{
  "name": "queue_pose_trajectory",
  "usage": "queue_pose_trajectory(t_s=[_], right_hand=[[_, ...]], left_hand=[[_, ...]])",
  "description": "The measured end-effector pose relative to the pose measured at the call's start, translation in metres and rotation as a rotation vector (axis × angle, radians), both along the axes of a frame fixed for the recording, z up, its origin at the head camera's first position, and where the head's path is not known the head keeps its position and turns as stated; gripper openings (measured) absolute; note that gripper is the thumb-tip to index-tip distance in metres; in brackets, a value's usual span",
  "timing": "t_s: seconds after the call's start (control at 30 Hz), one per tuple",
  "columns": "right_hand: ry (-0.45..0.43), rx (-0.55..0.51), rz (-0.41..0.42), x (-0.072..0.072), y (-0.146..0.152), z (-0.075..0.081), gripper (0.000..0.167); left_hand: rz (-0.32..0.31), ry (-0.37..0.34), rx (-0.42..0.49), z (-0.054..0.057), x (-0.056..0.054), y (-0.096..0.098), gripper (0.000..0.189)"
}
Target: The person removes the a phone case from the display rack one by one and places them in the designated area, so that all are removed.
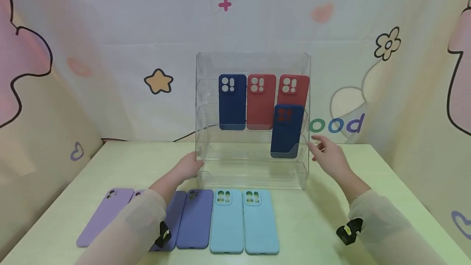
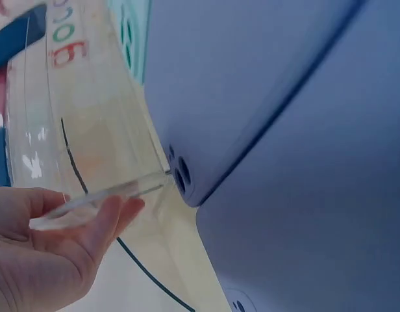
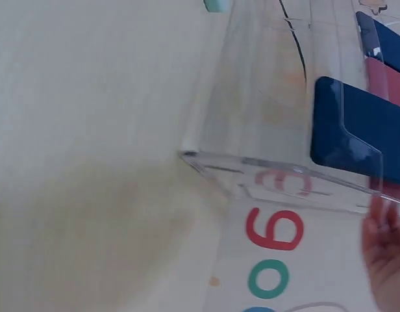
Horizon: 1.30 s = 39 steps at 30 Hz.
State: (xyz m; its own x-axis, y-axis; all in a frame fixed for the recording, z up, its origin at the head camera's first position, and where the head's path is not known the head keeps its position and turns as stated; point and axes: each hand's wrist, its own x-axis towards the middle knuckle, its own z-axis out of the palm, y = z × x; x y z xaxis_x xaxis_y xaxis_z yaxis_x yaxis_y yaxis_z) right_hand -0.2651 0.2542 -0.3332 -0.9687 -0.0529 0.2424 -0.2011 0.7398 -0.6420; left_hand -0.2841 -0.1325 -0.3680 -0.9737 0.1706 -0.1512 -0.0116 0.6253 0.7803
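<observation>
A clear acrylic display rack [image 1: 254, 181] with several tiers stands on the table. My left hand [image 1: 187, 166] holds its left side panel low down; in the left wrist view the fingers [image 2: 108, 224] curl around the panel's edge. On the other side, my right hand [image 1: 330, 156] is beside the right panel, fingers loosely bent and fingertips right at its edge. One tier carries a dark blue phone case [image 1: 232, 109], a red phone case [image 1: 260, 111] and another red phone case [image 1: 299, 91]. Lower down at the right, a second dark blue phone case [image 1: 285, 136] partly covers that last red one.
Along the table [image 1: 324, 232] in front of the rack lie a lilac phone case [image 1: 104, 218], a violet phone case [image 1: 195, 220] and two light blue phone cases [image 1: 227, 228]. More purple cases are partly hidden by my left sleeve [image 1: 128, 224]. A printed curtain [image 1: 257, 23] hangs behind.
</observation>
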Motion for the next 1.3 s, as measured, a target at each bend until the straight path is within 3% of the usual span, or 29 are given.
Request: queue_pose_trajectory(t_s=[0.1, 0.17, 0.33, 0.5, 0.83, 1.07, 1.3], right_hand=[[0.171, -0.070, -0.003, 0.001, -0.003, 0.013, 0.039], [0.204, -0.074, 0.011, 0.001, -0.007, 0.020, 0.038], [0.121, -0.033, 0.006, -0.004, -0.019, 0.033, 0.046], [0.031, 0.014, -0.025, -0.012, -0.038, 0.032, 0.053], [0.111, 0.026, -0.048, -0.022, -0.048, 0.026, 0.037], [0.169, 0.019, -0.003, -0.027, -0.045, 0.023, 0.034], [0.220, 0.005, -0.012, -0.028, -0.040, 0.022, 0.035]], left_hand=[[-0.006, -0.062, 0.019, 0.000, -0.004, -0.002, 0.046], [-0.028, -0.111, 0.029, 0.000, -0.005, -0.004, 0.047], [-0.069, -0.172, 0.054, 0.002, -0.006, -0.007, 0.048], [-0.125, -0.176, 0.049, 0.000, -0.007, -0.012, 0.050], [-0.146, -0.184, 0.009, 0.001, -0.009, -0.016, 0.048], [-0.155, -0.189, 0.014, 0.001, -0.009, -0.018, 0.050], [-0.163, -0.188, 0.032, -0.001, -0.010, -0.018, 0.049]])
